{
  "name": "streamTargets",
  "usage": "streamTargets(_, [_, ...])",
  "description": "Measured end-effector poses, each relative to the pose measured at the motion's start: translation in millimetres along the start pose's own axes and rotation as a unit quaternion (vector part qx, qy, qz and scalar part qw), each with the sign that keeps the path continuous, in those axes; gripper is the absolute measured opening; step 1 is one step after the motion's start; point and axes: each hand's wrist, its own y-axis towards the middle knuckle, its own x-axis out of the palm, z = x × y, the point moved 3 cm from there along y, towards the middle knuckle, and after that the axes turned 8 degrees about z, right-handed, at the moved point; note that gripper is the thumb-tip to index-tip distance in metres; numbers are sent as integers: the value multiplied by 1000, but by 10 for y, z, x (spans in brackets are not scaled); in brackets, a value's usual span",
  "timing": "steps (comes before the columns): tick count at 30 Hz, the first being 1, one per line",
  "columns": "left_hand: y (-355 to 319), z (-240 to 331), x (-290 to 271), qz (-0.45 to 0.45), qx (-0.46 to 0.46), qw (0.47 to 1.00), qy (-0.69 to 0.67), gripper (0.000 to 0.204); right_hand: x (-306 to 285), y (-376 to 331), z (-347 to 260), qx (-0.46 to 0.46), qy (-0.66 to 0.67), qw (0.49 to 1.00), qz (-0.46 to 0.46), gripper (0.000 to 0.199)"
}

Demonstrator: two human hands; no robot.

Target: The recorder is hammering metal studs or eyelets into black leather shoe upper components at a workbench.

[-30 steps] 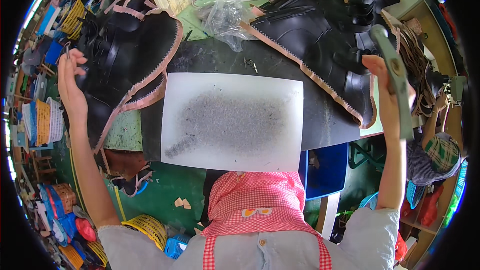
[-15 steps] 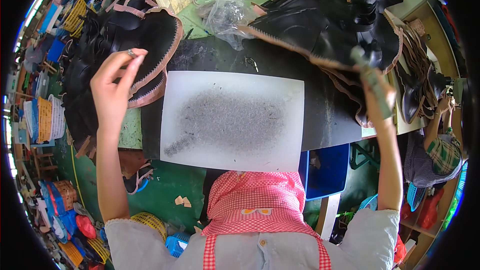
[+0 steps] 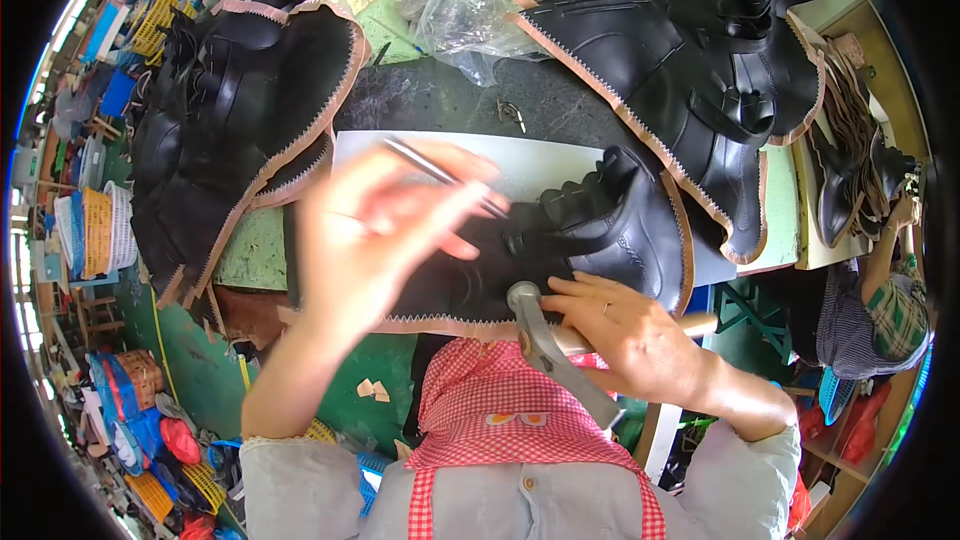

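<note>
The right hand (image 3: 625, 335) is closed around a hammer (image 3: 548, 350), its fingertips also pressing down a black leather piece (image 3: 560, 250) with a pinked tan edge, which lies over the white board (image 3: 520, 162) at the near middle of the bench. The left hand (image 3: 375, 235), blurred, pinches a thin metal tool (image 3: 440, 175), probably an awl or tweezers, above the piece's left half. Keep the piece flat and pinned by the right fingertips. Bring the thin tool down squarely. Hold the hammer head clear of the fingers. Stacks of similar pieces (image 3: 240, 110) lie far left and far right.
</note>
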Motion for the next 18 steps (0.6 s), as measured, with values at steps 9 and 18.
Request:
streamTargets(9, [-151, -821, 347, -41, -171, 984, 7, 9, -455, -75, 12, 149, -19, 989, -13, 19])
streamTargets(18, [-169, -893, 351, -6, -144, 989, -15, 9, -339, -10, 408, 147, -48, 988, 20, 19])
